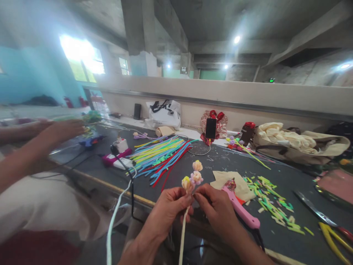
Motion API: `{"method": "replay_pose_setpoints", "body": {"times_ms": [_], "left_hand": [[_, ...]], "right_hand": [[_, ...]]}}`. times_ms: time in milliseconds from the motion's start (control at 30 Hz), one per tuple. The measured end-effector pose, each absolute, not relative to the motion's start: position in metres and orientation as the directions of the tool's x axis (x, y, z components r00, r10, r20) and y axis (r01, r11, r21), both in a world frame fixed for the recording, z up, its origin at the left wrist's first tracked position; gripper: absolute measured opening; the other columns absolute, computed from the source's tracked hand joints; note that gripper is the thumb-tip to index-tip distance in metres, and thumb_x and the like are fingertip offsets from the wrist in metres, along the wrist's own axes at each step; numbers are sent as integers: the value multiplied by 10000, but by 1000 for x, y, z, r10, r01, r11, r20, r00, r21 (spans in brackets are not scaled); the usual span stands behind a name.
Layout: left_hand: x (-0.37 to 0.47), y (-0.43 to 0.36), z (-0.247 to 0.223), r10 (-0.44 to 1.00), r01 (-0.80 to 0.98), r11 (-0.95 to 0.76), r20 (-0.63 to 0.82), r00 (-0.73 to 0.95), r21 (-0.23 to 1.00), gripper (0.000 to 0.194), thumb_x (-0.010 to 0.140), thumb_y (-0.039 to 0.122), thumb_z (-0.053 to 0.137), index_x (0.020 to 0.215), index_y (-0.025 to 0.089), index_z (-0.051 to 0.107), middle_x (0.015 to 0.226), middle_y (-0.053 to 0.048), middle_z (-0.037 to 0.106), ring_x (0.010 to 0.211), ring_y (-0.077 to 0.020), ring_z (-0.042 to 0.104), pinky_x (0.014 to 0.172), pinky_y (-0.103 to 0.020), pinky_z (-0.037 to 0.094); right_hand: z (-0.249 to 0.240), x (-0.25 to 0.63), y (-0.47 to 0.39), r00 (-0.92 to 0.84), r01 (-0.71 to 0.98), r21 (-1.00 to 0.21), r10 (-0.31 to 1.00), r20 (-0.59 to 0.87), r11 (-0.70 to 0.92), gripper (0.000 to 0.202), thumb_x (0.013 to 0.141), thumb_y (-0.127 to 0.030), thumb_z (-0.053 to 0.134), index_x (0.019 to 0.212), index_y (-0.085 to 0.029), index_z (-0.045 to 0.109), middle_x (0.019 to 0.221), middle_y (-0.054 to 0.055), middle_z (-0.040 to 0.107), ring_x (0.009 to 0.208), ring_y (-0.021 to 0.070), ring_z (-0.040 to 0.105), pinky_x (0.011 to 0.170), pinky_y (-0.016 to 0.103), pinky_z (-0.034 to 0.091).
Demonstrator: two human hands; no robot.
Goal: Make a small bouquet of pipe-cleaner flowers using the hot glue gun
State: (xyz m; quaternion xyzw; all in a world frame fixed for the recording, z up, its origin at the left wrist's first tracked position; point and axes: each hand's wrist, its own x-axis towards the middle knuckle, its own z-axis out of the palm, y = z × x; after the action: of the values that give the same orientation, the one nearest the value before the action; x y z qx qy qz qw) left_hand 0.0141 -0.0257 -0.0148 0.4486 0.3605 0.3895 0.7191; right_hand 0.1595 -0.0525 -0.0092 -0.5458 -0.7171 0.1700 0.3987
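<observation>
The left hand has its grip clamped, thumb against fingers, on the chenille flower sprig just below its blossoms. The right hand has its fingertips bent in at the sprig's right side; whether its grip closes on anything, I cannot tell.

The sprig stands nearly upright over the near edge of the desk, with fuzzy blossoms in peach, pale lilac and yellow, and a cream stem running down between the forearms.

Just beside the right hand, a pink glue gun lies partly over tan paper. Cut chenille bits spread farther right; a bundle of chenille stems lies beyond the left hand. Dark desktop with small scraps stretches behind the blossoms.
</observation>
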Motion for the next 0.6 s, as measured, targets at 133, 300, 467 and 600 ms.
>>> {"method": "replay_pose_setpoints", "body": {"times_ms": [133,300,467,600], "left_hand": [[16,-29,-18,904,-250,300,-190,383,921,223,645,314,649,581,143,520,437,32,563,332,-38,449,354,-130,312],[15,-31,-23,924,-257,279,-186,335,925,211,643,316,651,602,147,531,426,43,545,325,-35,422,351,-132,289],[13,-34,-23,945,-298,241,-154,289,923,206,645,316,646,605,137,554,435,37,539,332,-35,412,353,-135,279],[9,-37,-17,937,-320,235,-127,324,918,184,684,287,613,764,123,634,559,6,582,432,-50,466,419,-145,353]], "right_hand": [[-12,159,-53,-76,678,-655,918,390,334,171,807,-220,455,684,-171,562,581,-23,569,529,103,513,513,201,309],[-15,156,-53,-47,661,-681,923,382,315,189,803,-243,457,658,-169,550,535,-31,524,501,102,487,491,198,303],[-15,153,-50,-35,594,-745,935,352,303,189,778,-235,475,618,-165,546,522,-37,490,508,101,462,493,198,303],[-17,153,-49,-27,374,-905,977,209,204,178,767,-245,480,630,-156,552,505,-52,439,466,83,394,439,182,286]]}}
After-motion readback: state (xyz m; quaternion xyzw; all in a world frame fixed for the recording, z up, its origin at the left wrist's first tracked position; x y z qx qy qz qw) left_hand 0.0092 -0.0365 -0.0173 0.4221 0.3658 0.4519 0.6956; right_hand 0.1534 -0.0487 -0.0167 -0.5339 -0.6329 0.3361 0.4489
